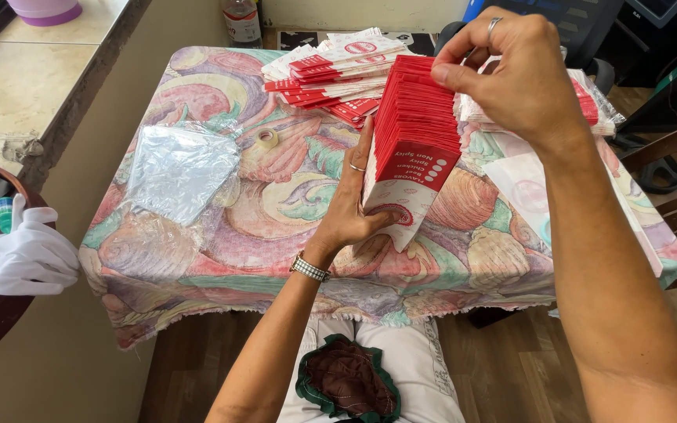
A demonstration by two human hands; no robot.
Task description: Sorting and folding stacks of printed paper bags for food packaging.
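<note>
The person sits at a table (197, 258) covered with a cloth of pastel shell patterns under clear plastic. The left hand (350, 207) is wrapped around the near end of a thick stack of red and white paper sleeves (417, 149); the fingers are curled closed on its left side and the thumb presses the front sleeve from below. The stack stands on its edge, leaning away toward 12 o'clock. The right hand (511, 70) comes over the top of the stack at 1 o'clock; its thumb and forefinger are pinched together on the upper edges of the sleeves, and the other fingers are bent loosely. Behind the stack, at 11 o'clock, more red and white sleeves (331, 70) lie spread in a loose pile. A roll of clear tape (267, 139) lies at 10 o'clock from the stack, and a sheet of clear plastic film (178, 168) is beside it. At 9 o'clock, well apart from the table, a white glove (21, 254) rests on a dark round rim
</note>
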